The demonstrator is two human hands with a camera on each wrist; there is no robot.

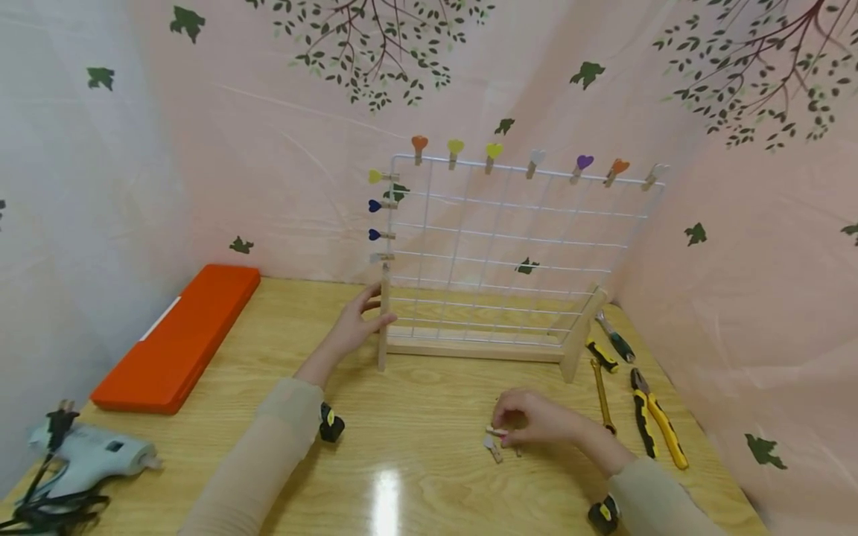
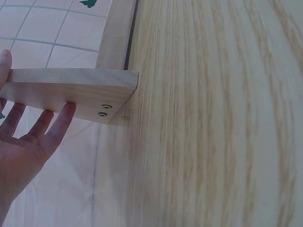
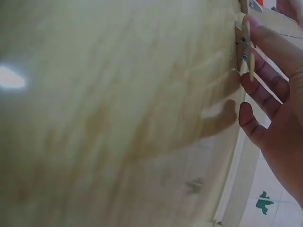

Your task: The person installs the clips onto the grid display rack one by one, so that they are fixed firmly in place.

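My left hand (image 1: 351, 324) holds the left wooden upright (image 2: 71, 90) of a stand, thumb on one face and fingers on the other. The stand carries a white wire grid (image 1: 512, 168). Small heart-topped clothespins line the grid's top wire, among them an orange one (image 1: 419, 143) and a purple one (image 1: 585, 161); yellow and dark blue ones (image 1: 375, 205) run down its left side. Low over the table, my right hand (image 1: 536, 418) pinches a small clothespin (image 3: 243, 45) between thumb and fingers. Beside its fingertips lies a pale heart clothespin (image 1: 493, 450).
On the right lie pliers (image 1: 643, 406), a brass-coloured wrench (image 1: 602, 394), a yellow-black cutter (image 1: 602, 356) and a screwdriver-like tool (image 1: 620, 342). To the left are an orange case (image 1: 181, 339) and a glue gun (image 1: 100, 454) with a coiled black cord. A patterned cloth hangs behind the table.
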